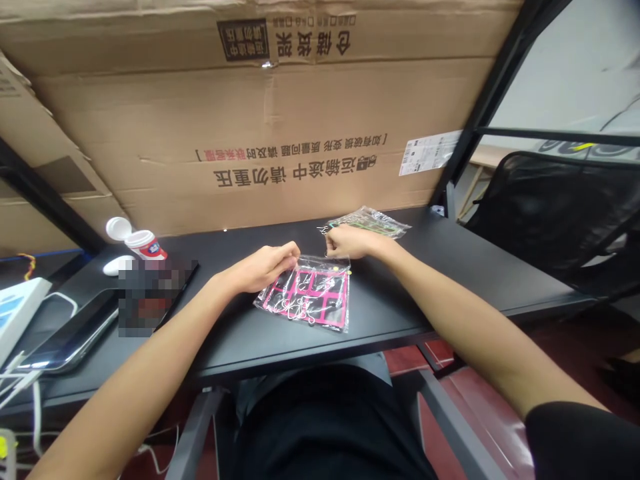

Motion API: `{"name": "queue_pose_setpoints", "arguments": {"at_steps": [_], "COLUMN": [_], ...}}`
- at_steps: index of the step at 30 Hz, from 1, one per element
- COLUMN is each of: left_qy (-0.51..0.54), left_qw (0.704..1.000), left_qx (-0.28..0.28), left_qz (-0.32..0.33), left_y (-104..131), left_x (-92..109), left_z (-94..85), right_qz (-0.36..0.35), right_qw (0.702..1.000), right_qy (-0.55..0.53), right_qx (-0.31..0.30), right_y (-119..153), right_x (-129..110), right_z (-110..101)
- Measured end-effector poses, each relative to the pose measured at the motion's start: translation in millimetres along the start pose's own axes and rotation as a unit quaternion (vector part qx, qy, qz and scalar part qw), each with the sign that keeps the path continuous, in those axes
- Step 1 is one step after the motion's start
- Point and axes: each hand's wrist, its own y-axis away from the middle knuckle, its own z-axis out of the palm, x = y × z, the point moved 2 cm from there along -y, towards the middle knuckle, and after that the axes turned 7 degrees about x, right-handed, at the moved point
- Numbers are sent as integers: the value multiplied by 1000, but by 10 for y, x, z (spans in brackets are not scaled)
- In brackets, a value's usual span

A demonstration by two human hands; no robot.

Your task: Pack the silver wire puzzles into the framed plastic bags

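A clear plastic bag (306, 299) lies on the black desk, holding a pink grid-shaped frame (327, 301) and some thin white loops (295, 308). My left hand (274, 265) pinches the bag's upper left corner, fingers closed. At the upper edge, toward the right, my right hand (346, 241) is also closed, with its fingertips on the bag's rim; exactly how much plastic lies between them is hidden. Just behind the right hand is a second clear bag (385, 223) with a green frame inside, partly covered by that hand.
A white bottle (145, 244) with a red label and flipped-up lid stands at the left, near a white mouse (119, 266). A dark tablet or phone (70, 333) and white cables lie further left. A large cardboard sheet (300, 120) walls off the desk's back.
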Motion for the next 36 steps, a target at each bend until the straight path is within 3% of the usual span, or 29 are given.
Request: {"name": "queue_pose_setpoints", "arguments": {"at_steps": [14, 18, 22, 27, 29, 32, 36], "left_qy": [-2, -1, 1, -1, -1, -3, -10], "left_qw": [1000, 1000, 1000, 1000, 1000, 1000, 1000], "left_qx": [0, 0, -1, -2, -1, -1, -2], "left_qz": [1, 6, 11, 11, 11, 14, 13], "left_y": [-5, -7, -6, -1, -1, -2, -1], "left_x": [33, 25, 21, 7, 3, 9, 38], "left_z": [-13, -6, -6, -8, -4, -1, -9], "right_qz": [9, 7, -3, -128, -128, -92, -74], "right_qw": [1000, 999, 985, 950, 940, 947, 975], "right_qy": [12, -18, -133, -282, -317, -291, -172], "right_qx": [7, 50, 113, -38, 7, 105, 120], "right_y": [3, -5, 31, 100, 78, 15, -22], "right_x": [-1, 18, -76, -231, -148, 78, 258], "right_z": [20, -27, -69, -35, -56, -71, -54]}}
